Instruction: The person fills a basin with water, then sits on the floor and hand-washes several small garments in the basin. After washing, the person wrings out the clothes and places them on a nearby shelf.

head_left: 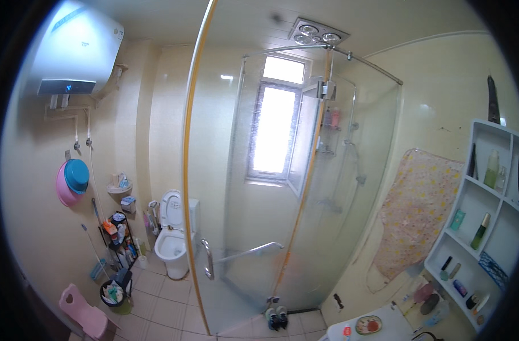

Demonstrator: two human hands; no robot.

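Note:
Neither of my hands shows in the head view, so what they hold or touch is hidden. Ahead of me a glass shower door (pixel 214 187) with a curved metal handle (pixel 207 259) spans the middle of the bathroom. Behind the glass, a bright window (pixel 271 128) lets in light. A white toilet (pixel 173 245) with its lid up stands left of the door. At the lower right is a white counter (pixel 393 321) with a soap dish (pixel 369 324) on it, below an open wall cabinet (pixel 467 210) of bottles and tubes.
A pink chair (pixel 84 310) and a lined trash bin (pixel 113 295) stand on the tiled floor at left, beside a rack of bottles (pixel 122 236). Shoes (pixel 276 319) sit at the foot of the shower glass. A water heater (pixel 75 51) hangs high on the left wall.

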